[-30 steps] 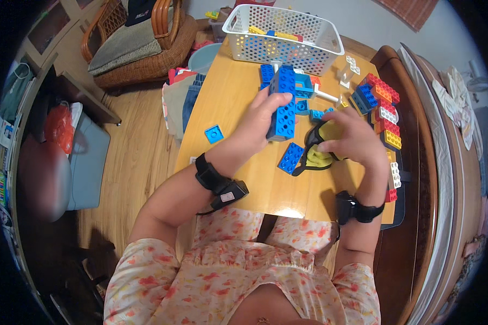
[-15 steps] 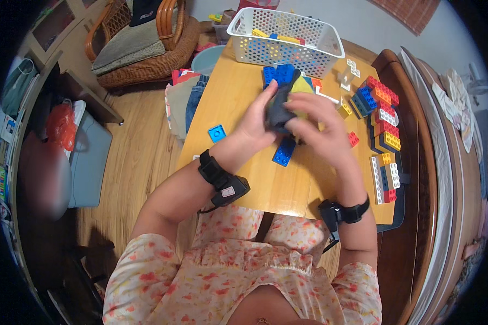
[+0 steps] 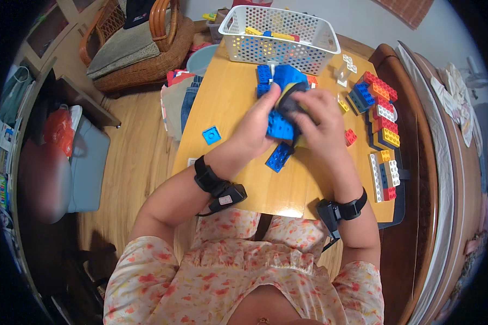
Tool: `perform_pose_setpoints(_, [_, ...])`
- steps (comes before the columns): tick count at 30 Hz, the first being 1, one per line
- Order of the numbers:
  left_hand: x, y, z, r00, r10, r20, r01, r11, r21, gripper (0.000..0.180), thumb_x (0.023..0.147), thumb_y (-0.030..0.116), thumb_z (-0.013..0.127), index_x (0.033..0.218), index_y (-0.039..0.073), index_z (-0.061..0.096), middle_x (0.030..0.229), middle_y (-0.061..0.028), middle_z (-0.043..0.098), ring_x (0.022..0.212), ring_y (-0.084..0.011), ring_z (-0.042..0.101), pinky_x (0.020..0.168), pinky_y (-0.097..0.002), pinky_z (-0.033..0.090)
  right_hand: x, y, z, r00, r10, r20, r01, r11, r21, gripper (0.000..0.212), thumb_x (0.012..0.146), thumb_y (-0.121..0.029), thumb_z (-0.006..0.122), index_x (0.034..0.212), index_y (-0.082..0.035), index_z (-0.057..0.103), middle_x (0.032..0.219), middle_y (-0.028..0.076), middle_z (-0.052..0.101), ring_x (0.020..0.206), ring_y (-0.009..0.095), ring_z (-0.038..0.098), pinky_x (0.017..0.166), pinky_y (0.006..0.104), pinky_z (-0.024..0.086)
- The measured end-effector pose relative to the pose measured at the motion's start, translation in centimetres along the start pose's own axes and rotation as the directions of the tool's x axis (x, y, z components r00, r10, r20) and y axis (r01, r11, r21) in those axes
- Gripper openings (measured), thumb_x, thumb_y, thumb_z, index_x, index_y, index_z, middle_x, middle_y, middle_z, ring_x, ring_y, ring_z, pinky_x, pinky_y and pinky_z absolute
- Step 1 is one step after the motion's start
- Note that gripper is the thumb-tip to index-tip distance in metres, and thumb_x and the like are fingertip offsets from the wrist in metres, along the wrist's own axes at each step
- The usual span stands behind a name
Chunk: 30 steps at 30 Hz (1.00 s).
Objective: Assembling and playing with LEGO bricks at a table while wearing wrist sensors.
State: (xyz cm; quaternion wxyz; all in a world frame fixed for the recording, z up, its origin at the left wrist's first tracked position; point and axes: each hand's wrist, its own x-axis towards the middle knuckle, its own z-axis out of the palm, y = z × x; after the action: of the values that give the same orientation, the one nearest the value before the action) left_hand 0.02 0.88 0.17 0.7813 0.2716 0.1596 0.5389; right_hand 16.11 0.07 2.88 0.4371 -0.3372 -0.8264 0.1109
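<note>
Above the middle of the table, my left hand (image 3: pixel 253 120) is closed around a blue toy brick (image 3: pixel 279 128), its fingers partly hidden behind it. My right hand (image 3: pixel 324 116) is closed on a soft, dark grey and yellow cloth (image 3: pixel 294 104), pressed against the brick's upper part. Just below them on the table lies a blue studded brick (image 3: pixel 277 157). More blue bricks (image 3: pixel 263 72) sit beyond my hands, partly covered by them. A light blue square plate (image 3: pixel 212 135) lies off to the left, and a small red brick (image 3: pixel 351 136) is right of my right hand.
A white perforated basket (image 3: pixel 279 40) with colourful bricks stands at the table's far edge. Built stacks of mixed bricks (image 3: pixel 384 125) line the right side, with a white piece (image 3: pixel 346 70) near them. A wicker chair (image 3: pixel 138 54) and a grey-blue bin (image 3: pixel 92 162) stand left.
The cloth, which hid most of what my hands held, has shifted up and right with my right hand. More of the blue brick in my left hand now shows.
</note>
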Motion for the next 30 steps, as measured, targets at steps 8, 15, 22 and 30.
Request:
perform_pose_setpoints(8, [0.5, 0.6, -0.6, 0.987, 0.151, -0.049, -0.136, 0.963, 0.233, 0.039, 0.101, 0.040, 0.051, 0.122, 0.007, 0.056, 0.114, -0.0091, 0.065, 0.099, -0.0171, 0.066, 0.086, -0.0369, 0.055, -0.3, 0.6, 0.2, 0.994, -0.107, 0.029, 0.105, 0.993, 0.044, 0.037, 0.072, 0.001, 0.072, 0.108, -0.010, 0.070, 0.110, 0.011, 0.059, 0.102, 0.029, 0.059, 0.088, 0.0369, 0.049])
perform_pose_setpoints(15, [0.1, 1.0, 0.2, 0.999, 0.052, -0.005, -0.051, 0.990, 0.128, 0.038, 0.101, 0.035, 0.052, 0.123, 0.005, 0.055, 0.110, -0.0084, 0.066, 0.100, -0.0192, 0.067, 0.088, -0.0365, 0.056, -0.2, 1.9, -1.1, 0.972, 0.145, -0.185, -0.114, 0.979, 0.168, 0.038, 0.075, 0.005, 0.065, 0.110, -0.007, 0.068, 0.110, 0.011, 0.063, 0.107, 0.027, 0.060, 0.094, 0.0345, 0.047])
perform_pose_setpoints(22, [-0.1, 1.2, -0.1, 0.989, -0.128, 0.077, 0.118, 0.984, 0.131, 0.033, 0.101, 0.026, 0.050, 0.126, 0.005, 0.052, 0.110, -0.0078, 0.066, 0.095, -0.0183, 0.068, 0.084, -0.0354, 0.057, -0.4, 2.6, -0.6, 0.909, 0.319, -0.269, -0.180, 0.882, 0.436, 0.035, 0.076, 0.005, 0.063, 0.111, -0.001, 0.065, 0.111, 0.012, 0.061, 0.110, 0.024, 0.058, 0.098, 0.0326, 0.044])
perform_pose_setpoints(30, [0.3, 1.0, -0.9, 0.998, 0.066, -0.013, -0.063, 0.983, 0.171, 0.042, 0.102, 0.043, 0.046, 0.127, 0.010, 0.055, 0.114, -0.0067, 0.066, 0.099, -0.0166, 0.068, 0.082, -0.0335, 0.057, -0.5, 0.1, 0.2, 0.990, 0.089, -0.109, -0.045, 0.935, 0.352, 0.031, 0.074, 0.005, 0.066, 0.104, -0.002, 0.068, 0.104, 0.011, 0.063, 0.102, 0.026, 0.061, 0.092, 0.0340, 0.047])
